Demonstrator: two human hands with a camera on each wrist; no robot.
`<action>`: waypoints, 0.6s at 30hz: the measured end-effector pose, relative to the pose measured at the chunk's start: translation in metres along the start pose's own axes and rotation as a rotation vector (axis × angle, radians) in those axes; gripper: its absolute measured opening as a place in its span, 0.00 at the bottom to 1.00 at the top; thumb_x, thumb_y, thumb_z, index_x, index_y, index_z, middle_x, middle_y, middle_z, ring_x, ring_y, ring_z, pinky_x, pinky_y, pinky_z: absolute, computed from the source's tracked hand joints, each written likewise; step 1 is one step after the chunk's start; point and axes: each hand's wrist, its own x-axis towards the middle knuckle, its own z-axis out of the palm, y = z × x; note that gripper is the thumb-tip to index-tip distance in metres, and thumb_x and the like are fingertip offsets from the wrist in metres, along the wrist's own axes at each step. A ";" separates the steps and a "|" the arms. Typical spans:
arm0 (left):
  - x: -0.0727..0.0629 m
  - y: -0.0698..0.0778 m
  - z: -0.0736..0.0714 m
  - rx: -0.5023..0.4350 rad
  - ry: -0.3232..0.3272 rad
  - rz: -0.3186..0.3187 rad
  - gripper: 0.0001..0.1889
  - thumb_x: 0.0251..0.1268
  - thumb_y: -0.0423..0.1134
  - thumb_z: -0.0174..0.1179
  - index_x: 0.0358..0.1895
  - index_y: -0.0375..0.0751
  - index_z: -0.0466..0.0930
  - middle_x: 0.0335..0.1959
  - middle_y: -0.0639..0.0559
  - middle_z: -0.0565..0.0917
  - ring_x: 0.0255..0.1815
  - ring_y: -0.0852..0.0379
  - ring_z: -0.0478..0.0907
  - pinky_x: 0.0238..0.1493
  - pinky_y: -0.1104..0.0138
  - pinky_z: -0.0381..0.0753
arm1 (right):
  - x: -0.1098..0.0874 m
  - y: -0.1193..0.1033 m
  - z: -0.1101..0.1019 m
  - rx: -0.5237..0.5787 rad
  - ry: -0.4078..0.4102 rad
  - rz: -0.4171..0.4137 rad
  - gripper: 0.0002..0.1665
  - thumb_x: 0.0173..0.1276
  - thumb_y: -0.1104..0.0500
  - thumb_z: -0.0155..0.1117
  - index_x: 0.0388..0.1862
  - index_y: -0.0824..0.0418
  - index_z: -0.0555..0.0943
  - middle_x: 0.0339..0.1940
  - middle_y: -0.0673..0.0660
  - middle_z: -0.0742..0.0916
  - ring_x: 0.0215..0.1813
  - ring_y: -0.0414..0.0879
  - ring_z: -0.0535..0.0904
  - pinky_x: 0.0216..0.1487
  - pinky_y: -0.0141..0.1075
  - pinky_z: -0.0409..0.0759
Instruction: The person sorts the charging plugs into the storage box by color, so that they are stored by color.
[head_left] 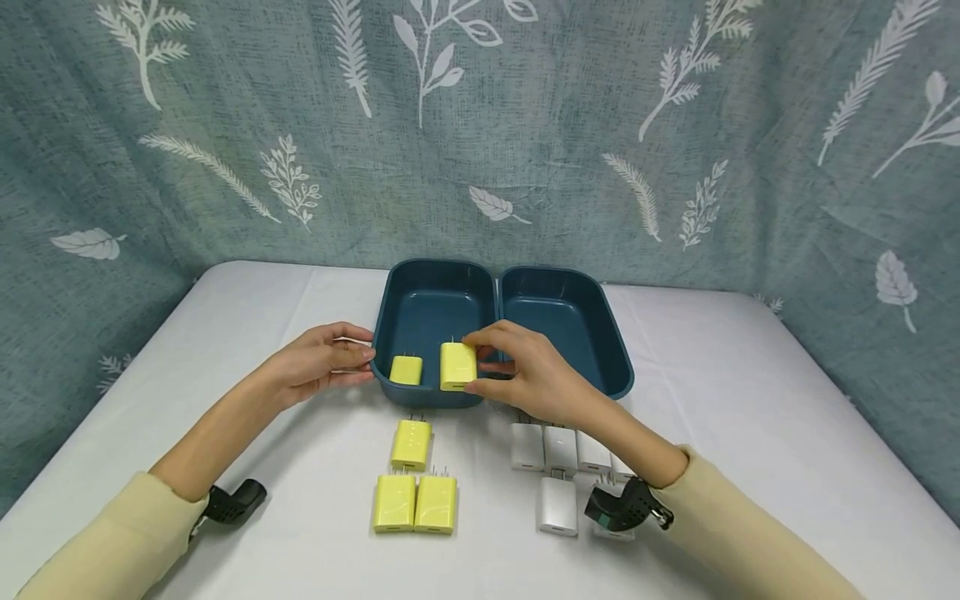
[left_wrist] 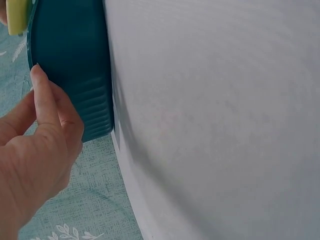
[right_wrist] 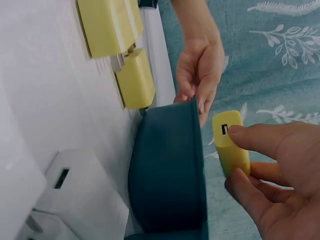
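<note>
My right hand [head_left: 536, 371] pinches a yellow plug-in charger [head_left: 457, 367] between thumb and fingers, prongs up, over the front of the left dark-blue bin [head_left: 438, 398]. In the right wrist view the charger's port [right_wrist: 224, 129] faces the camera, beside the thumb. My left hand [head_left: 318, 362] touches that bin's left side, fairly straight fingertips right at the rim; the left wrist view shows them against the wall [left_wrist: 75, 55]. Another yellow charger [head_left: 406, 370] stands inside the bin at its front left.
Three yellow chargers [head_left: 412, 444] lie on the white table before the left bin. Several white chargers [head_left: 557, 506] lie to the right, partly hidden under my right forearm. A second dark-blue bin [head_left: 619, 367] adjoins the first. A patterned curtain [head_left: 480, 167] hangs behind.
</note>
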 end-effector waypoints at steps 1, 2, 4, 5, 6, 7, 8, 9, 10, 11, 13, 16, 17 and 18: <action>0.000 0.000 0.000 0.000 0.000 0.001 0.20 0.74 0.27 0.53 0.64 0.26 0.61 0.44 0.43 0.76 0.40 0.56 0.83 0.50 0.66 0.85 | 0.003 0.002 0.001 0.001 0.006 0.004 0.29 0.63 0.62 0.74 0.62 0.65 0.78 0.56 0.57 0.79 0.54 0.51 0.81 0.53 0.37 0.84; 0.000 0.000 0.000 -0.001 0.000 0.003 0.20 0.74 0.27 0.53 0.64 0.26 0.61 0.44 0.43 0.76 0.40 0.55 0.83 0.50 0.65 0.85 | 0.005 0.003 0.001 0.002 0.012 0.007 0.29 0.63 0.62 0.74 0.62 0.65 0.78 0.56 0.58 0.79 0.54 0.51 0.80 0.53 0.39 0.84; 0.000 -0.001 -0.001 -0.004 0.000 0.005 0.19 0.74 0.27 0.53 0.64 0.26 0.62 0.44 0.43 0.76 0.40 0.55 0.83 0.50 0.65 0.85 | 0.010 0.007 0.003 0.002 0.020 0.009 0.29 0.62 0.62 0.74 0.61 0.65 0.78 0.55 0.59 0.79 0.54 0.52 0.81 0.54 0.41 0.84; 0.001 -0.001 -0.001 -0.005 0.000 0.006 0.19 0.74 0.27 0.53 0.63 0.27 0.62 0.44 0.43 0.76 0.40 0.55 0.83 0.50 0.65 0.85 | 0.013 0.009 0.003 -0.001 0.023 0.011 0.29 0.62 0.62 0.74 0.61 0.66 0.78 0.55 0.59 0.79 0.53 0.52 0.80 0.54 0.42 0.84; 0.001 -0.001 0.000 -0.003 0.001 0.007 0.19 0.74 0.27 0.53 0.63 0.27 0.62 0.44 0.43 0.76 0.40 0.55 0.83 0.50 0.65 0.85 | 0.015 0.011 0.004 -0.006 0.024 0.014 0.29 0.62 0.62 0.74 0.61 0.66 0.78 0.54 0.59 0.79 0.53 0.52 0.80 0.53 0.42 0.85; 0.001 -0.001 0.000 -0.003 0.000 0.008 0.19 0.74 0.27 0.53 0.63 0.27 0.62 0.44 0.43 0.76 0.40 0.55 0.83 0.50 0.65 0.85 | 0.017 0.013 0.005 -0.013 0.025 0.017 0.29 0.62 0.62 0.74 0.61 0.66 0.78 0.54 0.60 0.79 0.53 0.53 0.80 0.53 0.42 0.85; 0.001 -0.001 0.000 -0.003 0.000 0.010 0.19 0.74 0.27 0.53 0.63 0.27 0.62 0.43 0.43 0.76 0.40 0.55 0.83 0.49 0.66 0.85 | 0.019 0.015 0.005 -0.020 0.024 0.020 0.29 0.63 0.62 0.74 0.61 0.66 0.77 0.53 0.60 0.79 0.53 0.53 0.80 0.53 0.42 0.85; 0.001 -0.001 0.000 -0.004 -0.001 0.011 0.19 0.74 0.26 0.53 0.63 0.27 0.62 0.43 0.43 0.77 0.40 0.55 0.83 0.49 0.66 0.85 | 0.021 0.017 0.006 -0.028 0.022 0.024 0.29 0.63 0.62 0.74 0.61 0.67 0.77 0.53 0.60 0.79 0.53 0.53 0.80 0.53 0.42 0.85; 0.001 -0.001 0.000 -0.005 -0.003 0.012 0.19 0.74 0.26 0.53 0.62 0.27 0.62 0.43 0.43 0.77 0.40 0.55 0.83 0.49 0.66 0.85 | 0.023 0.019 0.007 -0.039 0.019 0.028 0.29 0.63 0.61 0.74 0.61 0.67 0.77 0.53 0.60 0.79 0.52 0.53 0.80 0.53 0.43 0.85; 0.001 -0.001 0.000 -0.006 -0.004 0.012 0.18 0.74 0.26 0.53 0.62 0.27 0.63 0.43 0.44 0.77 0.39 0.55 0.83 0.48 0.66 0.86 | 0.025 0.021 0.007 -0.048 0.016 0.035 0.29 0.62 0.61 0.74 0.61 0.67 0.77 0.53 0.60 0.80 0.52 0.53 0.79 0.53 0.42 0.85; 0.001 -0.001 0.000 -0.011 -0.005 0.012 0.18 0.73 0.26 0.53 0.62 0.27 0.63 0.42 0.44 0.77 0.39 0.55 0.83 0.48 0.66 0.86 | 0.029 0.025 0.009 -0.070 0.008 0.049 0.29 0.63 0.60 0.74 0.61 0.67 0.78 0.52 0.60 0.80 0.51 0.52 0.79 0.53 0.41 0.84; 0.000 -0.001 0.000 -0.018 -0.006 0.012 0.17 0.73 0.26 0.53 0.61 0.27 0.63 0.42 0.44 0.77 0.39 0.55 0.82 0.48 0.66 0.86 | 0.035 0.030 0.012 -0.107 -0.014 0.062 0.29 0.63 0.60 0.74 0.61 0.67 0.77 0.51 0.60 0.80 0.51 0.51 0.79 0.52 0.38 0.83; 0.000 -0.001 0.000 -0.020 -0.007 0.013 0.17 0.73 0.26 0.53 0.61 0.28 0.63 0.42 0.44 0.77 0.39 0.55 0.82 0.48 0.66 0.86 | 0.037 0.031 0.012 -0.116 -0.023 0.066 0.29 0.63 0.59 0.74 0.62 0.67 0.77 0.51 0.60 0.80 0.50 0.51 0.79 0.51 0.37 0.82; -0.001 0.000 0.000 -0.021 -0.007 0.013 0.17 0.73 0.26 0.53 0.61 0.28 0.63 0.42 0.44 0.77 0.39 0.55 0.82 0.48 0.66 0.86 | 0.039 0.032 0.013 -0.118 -0.031 0.069 0.29 0.63 0.60 0.74 0.62 0.67 0.77 0.51 0.60 0.80 0.50 0.52 0.79 0.51 0.36 0.82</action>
